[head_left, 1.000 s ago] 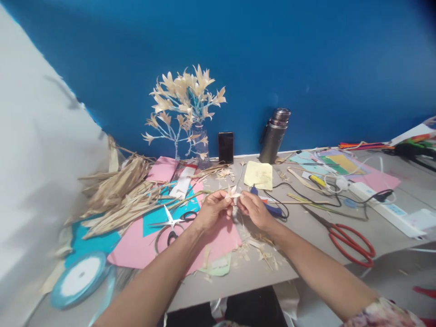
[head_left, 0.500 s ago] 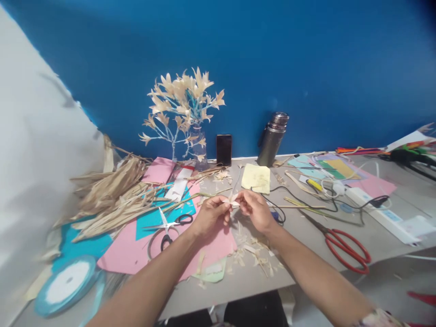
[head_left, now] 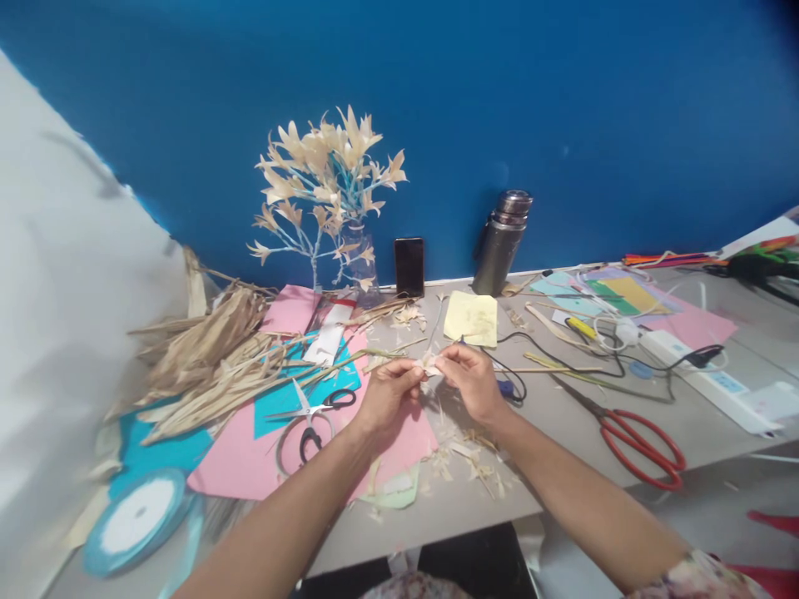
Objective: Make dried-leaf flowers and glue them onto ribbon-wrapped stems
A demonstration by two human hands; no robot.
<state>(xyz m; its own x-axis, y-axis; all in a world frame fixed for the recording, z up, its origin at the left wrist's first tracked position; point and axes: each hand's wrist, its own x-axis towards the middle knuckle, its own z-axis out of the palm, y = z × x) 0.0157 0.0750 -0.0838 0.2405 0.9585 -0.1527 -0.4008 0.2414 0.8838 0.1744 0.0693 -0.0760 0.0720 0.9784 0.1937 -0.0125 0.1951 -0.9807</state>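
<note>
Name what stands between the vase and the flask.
The phone, upright, stands between the vase and the flask; the head view shows it.

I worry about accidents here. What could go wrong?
The pale flower, pinched by the left hand and right hand, might tear. The black-handled scissors lie open beside the left forearm and could nick it. The red-handled scissors, handles at the table's edge, could get knocked off.

Location type: handcraft work area. Indicators: a worktop [head_left: 555, 412] set against a blue wall [head_left: 562, 100], carrying dried plant leaves [head_left: 212, 349], coloured paper [head_left: 230, 466], a ribbon spool [head_left: 141, 516], black-handled scissors [head_left: 310, 409], red-handled shears [head_left: 600, 413], scattered trimmings [head_left: 474, 457] and a power strip [head_left: 705, 383]. Pale handmade-looking flowers [head_left: 354, 141] stand at the rear.
</note>
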